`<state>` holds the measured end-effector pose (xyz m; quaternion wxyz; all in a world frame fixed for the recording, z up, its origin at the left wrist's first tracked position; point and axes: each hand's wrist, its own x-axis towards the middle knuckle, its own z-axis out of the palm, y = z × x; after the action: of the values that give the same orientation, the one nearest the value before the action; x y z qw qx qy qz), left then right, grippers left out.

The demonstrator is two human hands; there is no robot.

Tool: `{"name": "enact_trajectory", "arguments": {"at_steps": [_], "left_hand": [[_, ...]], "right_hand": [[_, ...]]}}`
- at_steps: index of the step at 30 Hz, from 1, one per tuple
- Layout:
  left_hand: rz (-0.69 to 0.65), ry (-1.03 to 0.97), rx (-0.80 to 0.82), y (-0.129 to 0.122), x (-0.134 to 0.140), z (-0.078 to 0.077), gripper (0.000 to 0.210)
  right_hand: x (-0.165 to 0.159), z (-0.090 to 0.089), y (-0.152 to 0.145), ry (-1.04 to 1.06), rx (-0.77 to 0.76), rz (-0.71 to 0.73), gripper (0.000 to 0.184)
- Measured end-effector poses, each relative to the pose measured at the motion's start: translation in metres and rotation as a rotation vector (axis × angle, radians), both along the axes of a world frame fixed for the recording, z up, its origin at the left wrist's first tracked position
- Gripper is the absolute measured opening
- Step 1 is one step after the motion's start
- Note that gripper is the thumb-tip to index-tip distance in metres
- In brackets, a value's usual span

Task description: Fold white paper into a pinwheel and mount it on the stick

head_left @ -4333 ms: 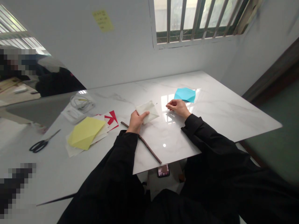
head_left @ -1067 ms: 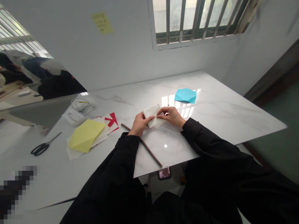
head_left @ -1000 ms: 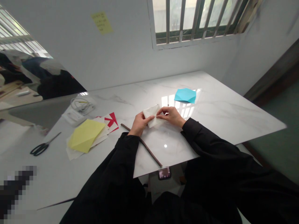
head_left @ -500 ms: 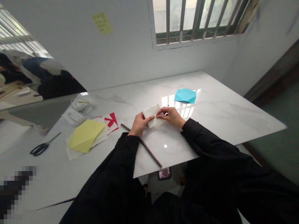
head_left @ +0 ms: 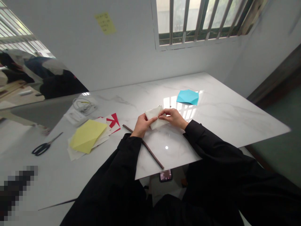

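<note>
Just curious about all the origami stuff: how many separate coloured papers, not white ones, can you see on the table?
3: a yellow sheet on the left pile, a red piece poking out behind it, and a blue folded paper far right. More may hide under the pile.

Soft daylight from the barred window (head_left: 202, 22), glare on the tabletop (head_left: 181, 103), wide-angle edge distortion.

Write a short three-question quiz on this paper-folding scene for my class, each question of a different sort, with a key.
1. True or false: both the left hand and the right hand hold the white paper.
2. Which lies farthest to the person's left on the table? A) blue paper B) scissors C) brown stick
3. Fill in: the yellow paper lies on top of a stack of ___ sheets.

Key: 1 true; 2 B; 3 white.
</note>
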<state>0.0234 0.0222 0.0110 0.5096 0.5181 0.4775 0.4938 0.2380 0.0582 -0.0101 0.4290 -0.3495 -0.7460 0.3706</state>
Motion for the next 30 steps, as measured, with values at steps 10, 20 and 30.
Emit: {"name": "enact_trajectory", "arguments": {"at_steps": [10, 20, 30], "left_hand": [[-0.040, -0.026, 0.011, -0.0013, 0.0015, 0.0009, 0.066], [-0.053, -0.081, -0.050, 0.0005, -0.0022, 0.0049, 0.060], [-0.024, -0.037, -0.046, -0.0006, -0.0018, 0.0019, 0.063]], "right_hand": [[0.0001, 0.0003, -0.0003, 0.011, -0.002, -0.015, 0.016], [0.0009, 0.0017, -0.0009, 0.021, -0.002, -0.019, 0.018], [0.0013, 0.0044, -0.0033, 0.014, 0.029, -0.032, 0.015]]}}
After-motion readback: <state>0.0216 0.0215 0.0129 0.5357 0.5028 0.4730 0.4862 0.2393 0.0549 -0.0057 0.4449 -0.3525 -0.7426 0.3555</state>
